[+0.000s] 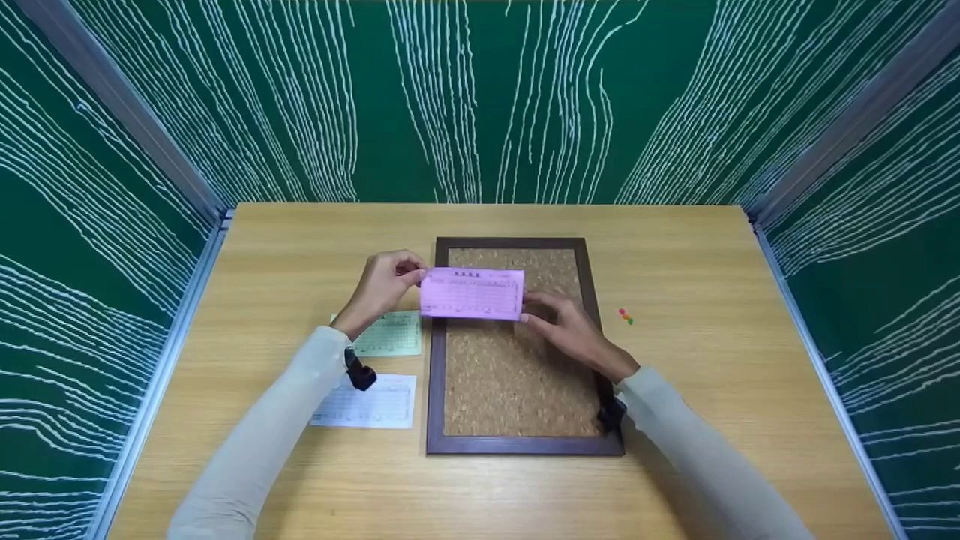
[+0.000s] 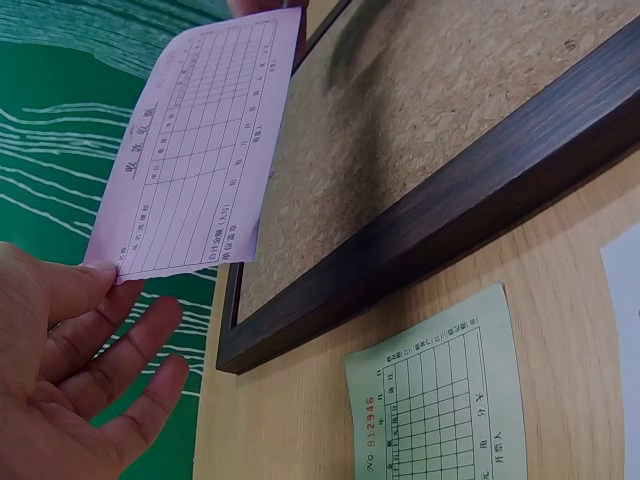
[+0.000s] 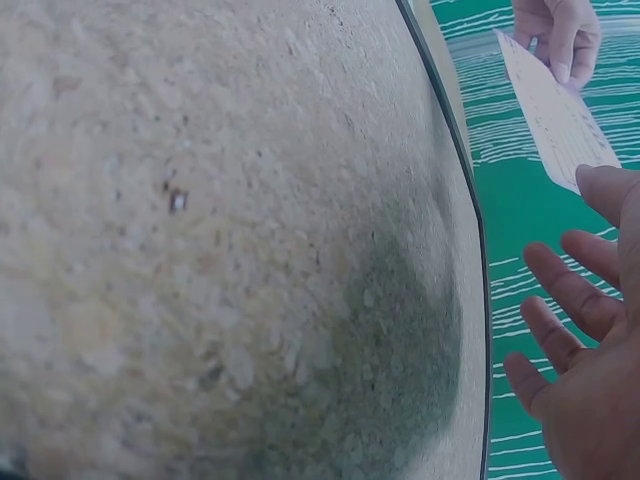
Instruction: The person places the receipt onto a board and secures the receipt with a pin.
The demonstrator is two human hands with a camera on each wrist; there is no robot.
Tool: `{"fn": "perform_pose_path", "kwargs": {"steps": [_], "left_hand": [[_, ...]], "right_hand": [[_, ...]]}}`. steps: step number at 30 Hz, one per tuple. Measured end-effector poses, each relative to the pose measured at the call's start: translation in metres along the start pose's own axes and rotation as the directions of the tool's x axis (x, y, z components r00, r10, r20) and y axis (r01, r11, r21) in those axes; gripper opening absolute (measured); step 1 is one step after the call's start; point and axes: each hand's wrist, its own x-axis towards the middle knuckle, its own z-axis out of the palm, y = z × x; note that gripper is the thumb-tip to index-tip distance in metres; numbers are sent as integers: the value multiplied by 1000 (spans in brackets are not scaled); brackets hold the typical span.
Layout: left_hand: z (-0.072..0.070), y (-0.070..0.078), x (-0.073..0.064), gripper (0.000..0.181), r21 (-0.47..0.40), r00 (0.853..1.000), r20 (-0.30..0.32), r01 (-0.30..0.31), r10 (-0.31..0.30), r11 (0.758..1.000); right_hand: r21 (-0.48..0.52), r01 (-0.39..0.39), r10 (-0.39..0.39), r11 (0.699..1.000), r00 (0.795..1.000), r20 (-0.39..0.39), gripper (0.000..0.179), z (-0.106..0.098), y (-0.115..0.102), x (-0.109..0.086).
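Observation:
A pink printed receipt slip (image 1: 471, 294) is held up flat above the cork board (image 1: 517, 382). My left hand (image 1: 386, 285) pinches its left end between thumb and index finger; the other fingers are spread, as the left wrist view shows. At the slip's lower right corner is my right hand (image 1: 566, 330), its thumb (image 3: 610, 190) touching or overlapping the edge. The other right fingers are spread and loosely bent, apart from the slip in the right wrist view. A green slip (image 1: 390, 336) and a white slip (image 1: 375, 405) lie left of the board, partly hidden by my left arm.
A dark brown frame (image 1: 525, 445) borders the cork board on the wooden table (image 1: 697, 255). Right of it lie several small coloured pieces (image 1: 625, 316), pink, orange and green. Green walls (image 1: 502, 97) with white wavy lines enclose the table on three sides.

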Motion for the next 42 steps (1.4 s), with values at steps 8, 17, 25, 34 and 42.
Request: {"fn": "perform_pose_path", "kwargs": {"steps": [8, 17, 25, 34, 42], "left_hand": [[4, 1, 0, 10, -16, 1000, 2, -5, 5, 1000], [12, 3, 1, 9, -29, 1000, 15, 5, -4, 1000], [20, 1, 3, 10, -83, 999, 28, 26, -23, 996], [33, -1, 5, 10, -76, 999, 2, 37, -37, 996], [46, -2, 7, 9, -103, 997, -38, 61, -65, 993]], "right_hand": [[21, -13, 13, 1000, 1000, -9, 38, 2, 0, 0], [62, -48, 53, 997, 996, -76, 14, 4, -2, 1], [147, -75, 94, 986, 988, -122, 14, 2, 2, -3], [145, -70, 95, 987, 981, -171, 14, -1, 6, -9], [125, -69, 91, 990, 978, -187, 15, -4, 9, -14]]}}
